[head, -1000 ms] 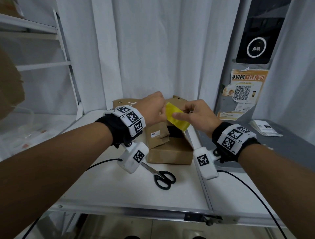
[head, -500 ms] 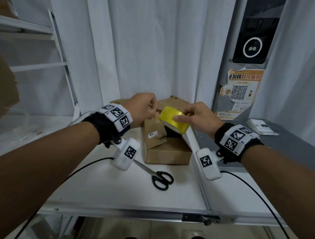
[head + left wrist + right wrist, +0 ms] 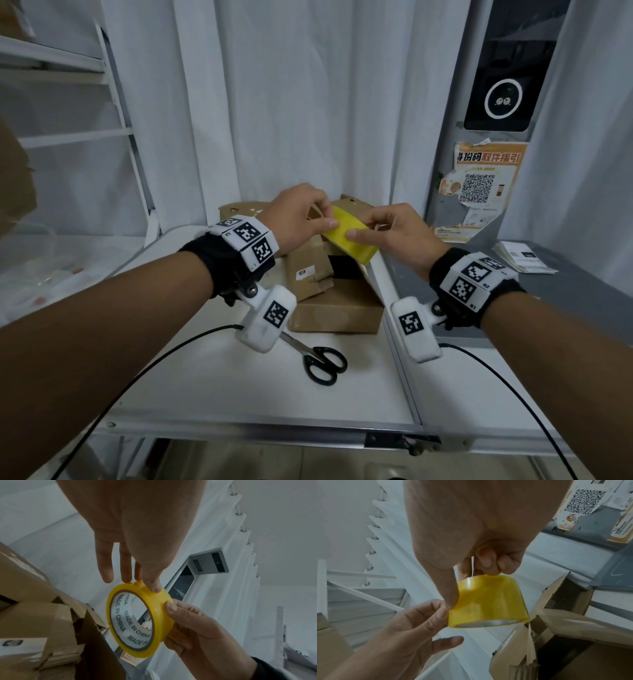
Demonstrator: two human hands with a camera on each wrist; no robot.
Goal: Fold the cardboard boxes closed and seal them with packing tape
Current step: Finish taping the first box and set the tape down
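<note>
Both hands hold a yellow roll of packing tape (image 3: 352, 240) in the air above an open brown cardboard box (image 3: 339, 305). My right hand (image 3: 359, 230) grips the roll, thumb on its outer face and fingers curled over its far side. My left hand (image 3: 325, 216) pinches the roll's left edge between thumb and fingertips. In the left wrist view the tape roll (image 3: 161, 609) shows its "MADE IN CHINA" core. In the right wrist view the tape roll (image 3: 488, 599) hangs over the box (image 3: 573, 655). The box flaps stand loose, with old tape on them.
Black-handled scissors (image 3: 322, 363) lie on the white table (image 3: 205, 394) in front of the box. Flat cardboard (image 3: 239, 210) leans behind it. White shelving (image 3: 113, 133) stands at the left. A grey counter with leaflets (image 3: 524, 260) is at the right. Wrist cables trail over the table.
Half a second ago my left hand was drawn off a little to the left of the roll. Now its thumb is back on the yellow face, and the roll lies flatter.
</note>
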